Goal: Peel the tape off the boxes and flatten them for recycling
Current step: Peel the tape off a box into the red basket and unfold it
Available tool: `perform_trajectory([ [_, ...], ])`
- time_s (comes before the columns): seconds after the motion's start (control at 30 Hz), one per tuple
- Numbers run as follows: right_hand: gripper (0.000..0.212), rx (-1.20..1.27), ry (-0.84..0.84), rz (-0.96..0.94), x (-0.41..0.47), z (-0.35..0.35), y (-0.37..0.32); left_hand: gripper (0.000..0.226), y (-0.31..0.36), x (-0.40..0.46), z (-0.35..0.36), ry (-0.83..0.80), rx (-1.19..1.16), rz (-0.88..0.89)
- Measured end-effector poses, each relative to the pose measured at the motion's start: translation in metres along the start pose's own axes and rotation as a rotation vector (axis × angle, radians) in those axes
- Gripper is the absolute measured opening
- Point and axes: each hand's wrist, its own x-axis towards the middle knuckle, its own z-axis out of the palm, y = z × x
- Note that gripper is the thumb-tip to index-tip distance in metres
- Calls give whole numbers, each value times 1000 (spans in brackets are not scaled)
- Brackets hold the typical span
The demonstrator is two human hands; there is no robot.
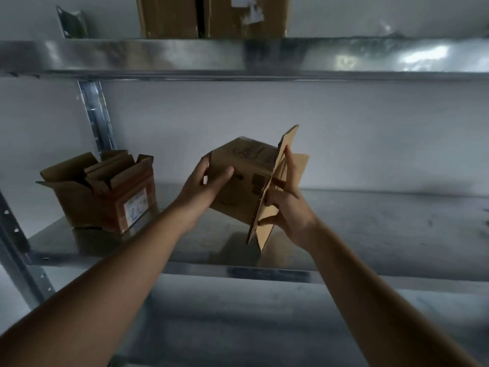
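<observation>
Here both hands' fingers grip the small box (pixel 243 178), left hand (pixel 205 186) its side, right hand (pixel 288 207) its flaps.

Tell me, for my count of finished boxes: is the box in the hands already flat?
No, the box between both hands keeps its cube shape.

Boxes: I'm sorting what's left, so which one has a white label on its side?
The open box standing on the shelf at left, flaps up. The box in the hands shows only dark print.
</observation>
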Motion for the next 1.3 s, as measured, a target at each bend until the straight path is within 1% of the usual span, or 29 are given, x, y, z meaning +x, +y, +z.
perform_trajectory([
  [0.07,104,61,18,-25,-12,-28,1,44,8,2,32,-24,43,88],
  [0.13,101,151,28,-58,-23,-55,-1,54,15,8,68,-24,102,150],
  [0.17,99,201,45,-73,-30,-69,-1,60,20,12,87,-16,163,170],
  [0.23,95,294,105,-94,-41,-95,2,68,31,17,124,28,357,205],
  [0.3,94,384,191,-90,-53,-123,5,67,40,19,162,49,493,276],
  [0.37,96,437,288,-66,-63,-157,6,65,43,18,198,31,544,322],
  [0.4,92,430,334,-48,-68,-174,5,64,43,17,215,21,572,326],
  [0.47,79,334,428,14,-78,-208,4,63,40,17,248,-8,652,324],
  [0.53,68,155,523,52,-89,-237,7,63,39,16,279,-66,741,314],
  [0.6,62,-125,613,96,-102,-266,11,62,39,13,306,-117,826,296],
  [0.63,57,-304,642,146,-109,-279,13,62,39,12,317,-131,862,285],
  [0.7,49,-634,647,291,-121,-305,17,61,38,8,336,-143,946,284],
  [0.73,53,-750,626,346,-126,-315,18,61,38,5,345,-150,986,298],
  [0.8,83,-914,564,367,-132,-329,16,59,36,-2,364,-177,1031,339],
  [0.83,93,-956,535,327,-134,-332,13,59,35,-5,374,-190,1052,366],
  [0.87,97,-964,504,265,-135,-336,10,58,34,-8,382,-190,1076,395],
  [0.9,97,-922,474,198,-134,-339,5,59,34,-10,389,-180,1097,418],
  [0.97,92,-786,421,76,-133,-346,-5,60,35,-10,395,-167,1115,430],
  [1.0,87,-743,403,27,-133,-348,-9,60,36,-9,395,-165,1112,429],
  [1.07,73,-723,368,-58,-132,-350,-13,52,38,-9,395,-155,1084,431],
  [1.13,65,-803,336,-134,-130,-351,-15,48,38,-11,398,-146,1067,428],
  [1.2,61,-915,333,-177,-126,-357,-16,50,39,-11,406,-164,1070,396],
  [1.3,64,-1045,342,-221,-124,-372,-16,45,43,-3,409,-246,1058,370],
])
